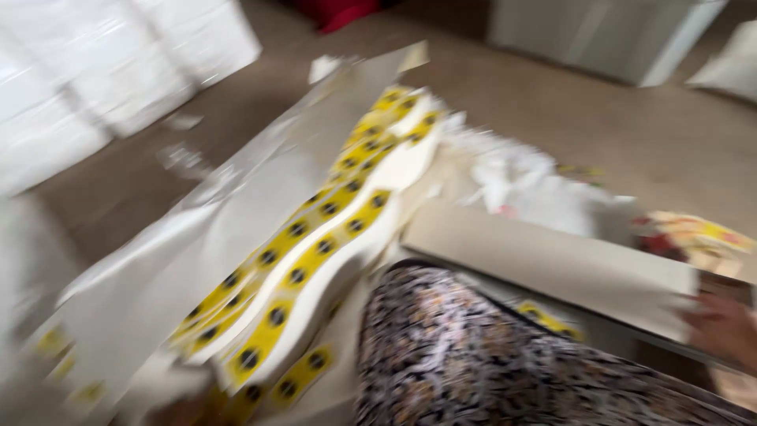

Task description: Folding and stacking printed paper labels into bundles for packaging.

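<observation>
Yellow strips with black dots run along a stack of white sheets [315, 260] that lies slanted across the middle of the view, bowed into a wave. The frame is heavily blurred. A large white card [236, 213] lies under and to the left of the stack. To the right, a flat cardboard flap [552, 268] stretches towards the right hand [725, 327], which shows at the right edge with its fingers on or just against the flap's end; whether it pinches the flap or only rests there cannot be told. The left hand is not clearly visible; a reddish smear at the bottom edge under the stack may be part of it, but that is too blurred to say. A patterned fabric [473, 363], dark with pale flecks, covers the lower middle, in front of the flap. Behind the flap sits crumpled white wrap [528, 185] on the brown floor [631, 134].

The step in hand appears to be handling the flap beside the stack. Any next move would call for a steady hold on the flap and care that the bowed sheets do not slide off the card.
</observation>
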